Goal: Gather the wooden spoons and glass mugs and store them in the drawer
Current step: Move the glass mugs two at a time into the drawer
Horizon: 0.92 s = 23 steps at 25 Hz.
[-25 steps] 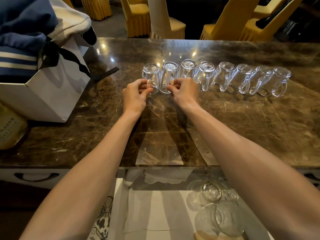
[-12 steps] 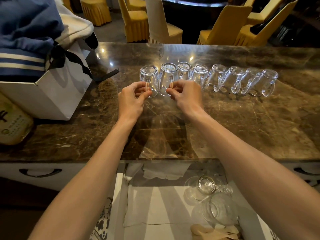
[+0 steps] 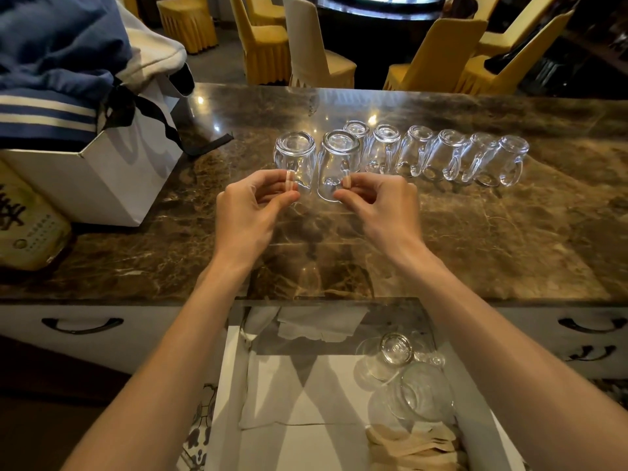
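counter (image 3: 475, 239) this side of mug row (image 3: 445, 154) — bare | left: white bag (image 3: 112, 185) blocks | drawer (image 3: 306, 396) left half — free

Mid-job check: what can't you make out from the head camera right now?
Head view only:
- Wooden spoons in the drawer: cut off by the bottom edge, count unclear.
- Drawer glassware: clear pieces overlap, count unclear.
- Handles of the leftmost mug and second mug: partly hidden by fingers of the left hand and right hand.
- Third mug: mostly behind the second.
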### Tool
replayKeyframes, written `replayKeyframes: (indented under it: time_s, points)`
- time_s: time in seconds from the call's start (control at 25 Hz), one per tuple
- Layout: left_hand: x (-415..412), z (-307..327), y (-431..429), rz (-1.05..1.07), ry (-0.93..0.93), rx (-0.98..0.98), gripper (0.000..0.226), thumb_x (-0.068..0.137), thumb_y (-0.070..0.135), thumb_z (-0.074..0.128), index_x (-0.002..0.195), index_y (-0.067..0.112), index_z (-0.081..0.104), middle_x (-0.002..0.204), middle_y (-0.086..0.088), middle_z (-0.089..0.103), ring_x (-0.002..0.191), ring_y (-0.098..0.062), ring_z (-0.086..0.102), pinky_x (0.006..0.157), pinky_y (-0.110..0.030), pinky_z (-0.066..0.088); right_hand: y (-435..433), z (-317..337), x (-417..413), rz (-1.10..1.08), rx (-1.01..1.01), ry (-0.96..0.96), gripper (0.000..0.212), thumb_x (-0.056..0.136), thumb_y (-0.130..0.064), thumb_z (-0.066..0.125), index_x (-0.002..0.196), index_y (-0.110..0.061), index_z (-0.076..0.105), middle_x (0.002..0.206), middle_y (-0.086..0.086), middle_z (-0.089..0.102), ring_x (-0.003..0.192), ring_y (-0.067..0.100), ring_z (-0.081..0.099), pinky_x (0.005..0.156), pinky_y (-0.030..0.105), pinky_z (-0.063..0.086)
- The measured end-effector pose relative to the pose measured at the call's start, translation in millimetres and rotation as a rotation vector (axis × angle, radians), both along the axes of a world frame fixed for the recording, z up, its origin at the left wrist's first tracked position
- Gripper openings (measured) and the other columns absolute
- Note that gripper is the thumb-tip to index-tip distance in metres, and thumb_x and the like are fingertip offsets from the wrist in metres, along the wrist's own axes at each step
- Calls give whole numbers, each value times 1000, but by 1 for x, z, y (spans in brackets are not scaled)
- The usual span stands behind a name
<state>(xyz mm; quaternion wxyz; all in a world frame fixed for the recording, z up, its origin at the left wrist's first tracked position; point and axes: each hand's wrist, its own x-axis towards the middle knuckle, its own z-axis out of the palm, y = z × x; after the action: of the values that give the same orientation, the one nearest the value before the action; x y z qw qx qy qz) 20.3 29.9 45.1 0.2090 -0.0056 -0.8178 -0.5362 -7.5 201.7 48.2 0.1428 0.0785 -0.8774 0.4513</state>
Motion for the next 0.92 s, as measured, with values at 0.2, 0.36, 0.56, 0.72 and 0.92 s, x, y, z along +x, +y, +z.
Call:
replayKeyframes:
  time_s: [0.2, 0.36, 0.56, 0.72, 0.92]
  points:
    - [31, 10, 0, -47, 6, 26, 34, 75, 11, 75, 106, 20, 64, 88, 12, 68, 84, 5, 66, 78, -10, 51, 5, 1, 29, 18, -26, 12, 18, 77, -24, 75, 95, -21, 74, 80, -15, 70, 75, -5, 65, 71, 14, 53]
    - [55, 10, -2, -67, -25, 55, 34, 74, 12, 75, 105, 20, 65, 90, 12, 70, 85, 2, 67, 78, -11, 51, 9, -3, 53, 29, -36, 40, 18, 76, -24, 76, 94, -22, 74, 75, -22, 65, 74, -7, 65, 70, 8, 51]
    - [84, 2, -4, -106, -65, 92, 33, 71, 13, 75, 102, 24, 67, 88, 13, 71, 85, -1, 69, 76, -11, 51, 14, -12, 83, 56, -54, 35, 13, 76, -26, 76, 89, -25, 73, 73, -18, 70, 73, -8, 66, 69, 21, 56]
    - [110, -11, -6, -135, -113, 141, 33, 68, 21, 74, 98, 31, 67, 89, 13, 73, 86, -4, 69, 77, -12, 52, 15, -19, 108, 105, -86, 15, 14, 76, -23, 76, 89, -27, 70, 73, -17, 70, 73, -7, 66, 69, 19, 56]
    - [137, -25, -7, -130, -171, 146, 33, 65, 25, 75, 96, 32, 68, 89, 16, 73, 86, -4, 69, 76, -13, 52, 17, -28, 138, 126, -93, -29, 17, 76, -23, 75, 93, -26, 73, 76, -22, 69, 75, -8, 66, 71, 12, 54]
